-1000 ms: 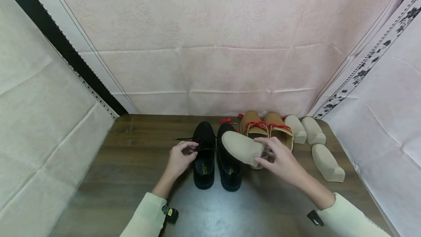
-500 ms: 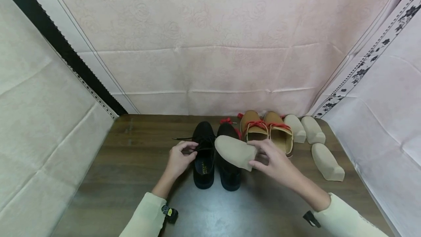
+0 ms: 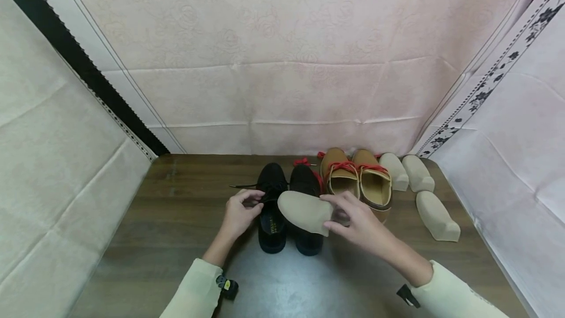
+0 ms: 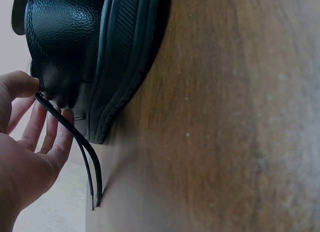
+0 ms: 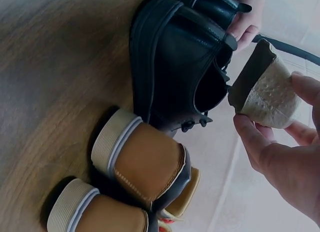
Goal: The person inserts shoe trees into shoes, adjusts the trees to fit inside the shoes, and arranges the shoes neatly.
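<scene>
Two black lace-up shoes stand side by side, the left one (image 3: 272, 239) and the right one (image 3: 304, 176), toes toward the back. My left hand (image 3: 240, 212) is at the left shoe's outer side, pinching its edge by the laces between thumb and fingers. A black lace (image 4: 95, 162) hangs past those fingers in the left wrist view. With my right hand (image 3: 359, 225) I grip a beige toe-shaped shoe insert (image 3: 303, 211) by its thick end. The insert is held over the right shoe, rounded tip toward the left shoe, and covers the right shoe's opening from above.
Right of the black shoes sit two tan shoes (image 3: 374, 188) with red laces. Farther right lie three more beige inserts, one (image 3: 437, 217) nearer the front. Patterned cloth (image 3: 287, 97) hangs along the back of the wooden table (image 3: 185, 239).
My right hand has carried the shoe insert left and slightly toward me, from the right shoe's right side across over it. My left hand has stayed at the left shoe.
</scene>
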The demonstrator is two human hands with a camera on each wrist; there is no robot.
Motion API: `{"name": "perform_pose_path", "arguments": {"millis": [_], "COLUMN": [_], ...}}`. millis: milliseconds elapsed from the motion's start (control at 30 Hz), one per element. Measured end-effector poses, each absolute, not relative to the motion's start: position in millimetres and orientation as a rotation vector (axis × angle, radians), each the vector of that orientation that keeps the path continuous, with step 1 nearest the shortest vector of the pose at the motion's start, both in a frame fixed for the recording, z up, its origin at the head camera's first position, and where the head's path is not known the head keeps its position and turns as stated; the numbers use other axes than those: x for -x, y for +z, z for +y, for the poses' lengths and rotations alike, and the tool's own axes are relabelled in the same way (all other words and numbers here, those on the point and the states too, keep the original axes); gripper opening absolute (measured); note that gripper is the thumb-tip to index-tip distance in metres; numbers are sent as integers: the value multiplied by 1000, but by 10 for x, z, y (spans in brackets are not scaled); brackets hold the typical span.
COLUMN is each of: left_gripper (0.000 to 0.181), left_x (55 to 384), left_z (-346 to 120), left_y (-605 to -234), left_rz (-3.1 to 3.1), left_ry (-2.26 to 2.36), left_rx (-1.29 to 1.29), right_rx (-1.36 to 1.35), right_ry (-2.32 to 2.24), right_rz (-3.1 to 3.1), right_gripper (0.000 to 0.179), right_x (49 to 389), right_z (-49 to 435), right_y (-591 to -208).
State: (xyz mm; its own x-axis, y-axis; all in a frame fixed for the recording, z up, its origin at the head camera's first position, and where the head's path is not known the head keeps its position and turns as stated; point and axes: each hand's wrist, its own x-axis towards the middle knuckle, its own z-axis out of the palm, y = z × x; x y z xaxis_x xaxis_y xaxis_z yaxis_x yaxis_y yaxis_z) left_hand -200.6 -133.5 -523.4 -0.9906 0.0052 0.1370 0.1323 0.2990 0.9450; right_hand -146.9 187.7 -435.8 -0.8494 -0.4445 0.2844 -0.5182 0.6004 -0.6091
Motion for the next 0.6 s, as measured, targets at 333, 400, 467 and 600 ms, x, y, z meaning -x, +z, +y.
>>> {"name": "perform_pose_path", "arguments": {"millis": [333,400,467,600], "left_gripper": [23,23,23,23], "left_x": [2000,2000,2004,2013], "left_z": [-1347,-1347,-1345,-1336], "left_y": [-5236,-5241,-5248,-5253], "left_rz": [-2441,-2438,-2437,-2436], "left_ry": [-1781,-1782,-1784,-1784], "left_rx": [136,135,132,145], "right_rx": [-822,-818,-815,-819], "right_ry": [1139,1161,1163,1170], "right_rz": [-2752,-2762,-2771,-2776], "right_gripper": [60,60,59,58], "right_x": [1438,1433,1427,1417], "right_z": [1800,1793,1790,1795], "right_y": [-4390,-4394,-4399,-4409]}}
